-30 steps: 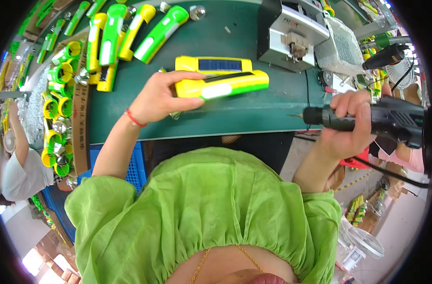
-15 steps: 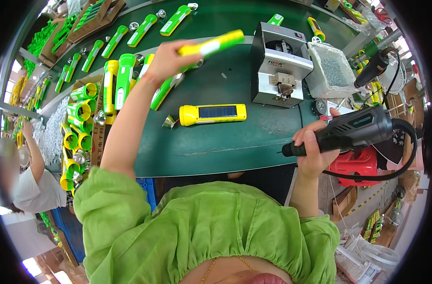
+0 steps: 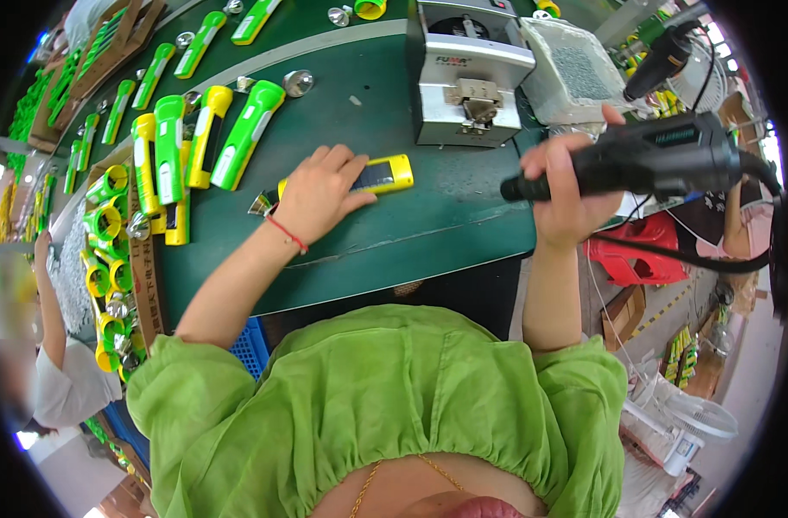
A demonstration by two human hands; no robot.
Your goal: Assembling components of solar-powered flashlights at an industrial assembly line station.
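Observation:
On the green table a yellow flashlight (image 3: 394,171) with a dark solar panel lies on its side. My left hand (image 3: 320,192) is closed over its middle from above, covering most of the body. Its loose silver reflector (image 3: 261,204) shows beside the wrist. Wrapped in the fingers of my right hand (image 3: 560,186) is a black electric screwdriver (image 3: 644,160), raised above the table's right side with its tip pointing left. Several green and yellow flashlights (image 3: 169,147) lie grouped to the left of my left hand.
A grey machine (image 3: 467,86) stands at the back, beside a white tub of screws (image 3: 575,69). A carton (image 3: 148,285) borders flashlight housings at left. More flashlights (image 3: 199,43) line the far strip. A red stool (image 3: 640,250) stands at right; another person (image 3: 66,371) works at left.
My left hand has let go of the green-and-yellow flashlight it carried and come down onto the yellow one. The screwdriver stays in my right hand. The whole view has shifted.

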